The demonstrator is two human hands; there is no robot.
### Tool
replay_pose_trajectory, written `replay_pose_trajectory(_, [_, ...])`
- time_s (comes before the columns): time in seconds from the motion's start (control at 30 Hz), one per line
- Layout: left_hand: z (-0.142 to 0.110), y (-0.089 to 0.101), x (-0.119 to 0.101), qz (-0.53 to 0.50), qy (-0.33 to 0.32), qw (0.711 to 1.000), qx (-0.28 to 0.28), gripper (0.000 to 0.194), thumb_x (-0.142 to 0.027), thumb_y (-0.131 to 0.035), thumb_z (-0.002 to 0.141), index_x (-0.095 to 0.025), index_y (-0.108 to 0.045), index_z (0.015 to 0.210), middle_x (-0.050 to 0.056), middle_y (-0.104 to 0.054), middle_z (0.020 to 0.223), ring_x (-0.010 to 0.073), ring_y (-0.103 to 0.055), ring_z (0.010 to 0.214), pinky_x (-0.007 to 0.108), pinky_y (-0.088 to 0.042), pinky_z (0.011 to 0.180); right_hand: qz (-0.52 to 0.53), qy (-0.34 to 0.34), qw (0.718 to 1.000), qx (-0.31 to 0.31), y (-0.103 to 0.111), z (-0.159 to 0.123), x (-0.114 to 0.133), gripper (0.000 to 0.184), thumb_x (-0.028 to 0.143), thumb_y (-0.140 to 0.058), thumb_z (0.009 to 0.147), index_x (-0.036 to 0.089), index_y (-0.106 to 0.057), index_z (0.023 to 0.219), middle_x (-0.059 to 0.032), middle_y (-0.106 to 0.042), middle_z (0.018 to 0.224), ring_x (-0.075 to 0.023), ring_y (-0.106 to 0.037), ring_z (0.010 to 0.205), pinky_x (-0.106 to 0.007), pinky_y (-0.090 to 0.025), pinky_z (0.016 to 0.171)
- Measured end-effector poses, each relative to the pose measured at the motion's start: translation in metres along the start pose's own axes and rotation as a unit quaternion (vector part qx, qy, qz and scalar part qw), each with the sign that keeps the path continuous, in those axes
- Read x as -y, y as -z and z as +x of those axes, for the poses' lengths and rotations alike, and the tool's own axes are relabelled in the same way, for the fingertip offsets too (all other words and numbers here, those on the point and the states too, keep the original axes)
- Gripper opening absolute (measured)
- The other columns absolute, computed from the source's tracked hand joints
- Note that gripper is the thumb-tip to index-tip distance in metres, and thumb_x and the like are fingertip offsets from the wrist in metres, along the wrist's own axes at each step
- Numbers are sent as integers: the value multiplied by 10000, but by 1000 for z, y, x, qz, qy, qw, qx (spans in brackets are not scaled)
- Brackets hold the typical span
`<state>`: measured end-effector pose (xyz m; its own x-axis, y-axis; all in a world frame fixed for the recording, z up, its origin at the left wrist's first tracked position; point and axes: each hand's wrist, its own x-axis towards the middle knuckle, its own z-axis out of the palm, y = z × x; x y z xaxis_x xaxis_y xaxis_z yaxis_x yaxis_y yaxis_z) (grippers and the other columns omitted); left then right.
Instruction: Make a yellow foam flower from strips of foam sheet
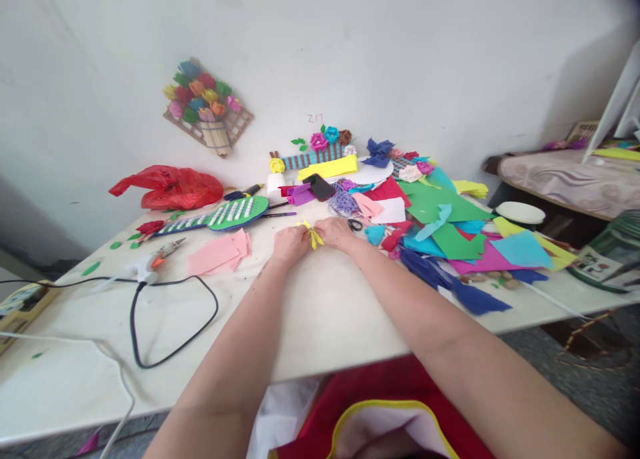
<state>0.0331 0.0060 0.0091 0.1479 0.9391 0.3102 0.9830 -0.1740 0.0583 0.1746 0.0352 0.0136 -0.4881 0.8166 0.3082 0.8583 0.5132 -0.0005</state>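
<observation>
Between my two hands, just above the middle of the table (340, 325), is a small yellow paper piece (314, 235) with strip-like ends that spread out. My left hand (292, 243) has its fingers closed on the left side of the piece. From the other side, the fingers of my right hand (334, 233) pinch it too. The fingertips partly hide the piece's centre. Close to my right hand lie the dark handles of scissors (355, 225). A stack of pink paper sheets (220, 252) rests to the left of my left hand.
A glue gun (147, 267) with a looping black cord lies left. Coloured paper sheets (445, 205) crowd the right side. A phone (319, 187), a red plastic bag (175, 187) and a green guitar-shaped craft (235, 213) sit toward the wall. A green glass jar (613, 252) stands far right.
</observation>
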Motion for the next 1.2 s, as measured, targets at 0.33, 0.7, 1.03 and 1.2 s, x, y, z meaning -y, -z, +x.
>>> replay_pose_trajectory(0.33, [-4,10,-5,-3,-14,1000,15,318,-300,-361,824,-226,-646,944,68,-657,998,195,-586,936,278,-421,781,4,31,1000,2,-1,1,-9,331,305,-361,845,203,-654,961,-95,-676,931,-202,-612,873,-271,-387,692])
replay_pose_trajectory(0.7, [-1,5,-2,3,2,1000,12,316,-295,-356,816,-224,-640,933,80,-672,940,212,-609,879,289,-432,716,5,6,1000,12,4,-2,3,322,267,-377,810,177,-658,937,-117,-673,926,-212,-613,856,-276,-389,684])
replay_pose_trajectory(1.03, [0,3,-1,5,54,998,-11,331,-321,-330,825,-228,-629,934,84,-673,911,219,-613,861,293,-431,705,75,-79,994,-15,-4,4,11,321,282,-375,804,214,-654,949,-65,-676,938,-186,-602,875,-254,-389,655])
replay_pose_trajectory(1.2, [0,3,4,-16,22,1000,0,308,-328,-364,812,-234,-608,977,72,-671,921,217,-609,877,287,-432,717,52,-60,997,-16,-3,2,7,328,307,-374,820,217,-647,977,-78,-677,927,-194,-608,863,-262,-389,672])
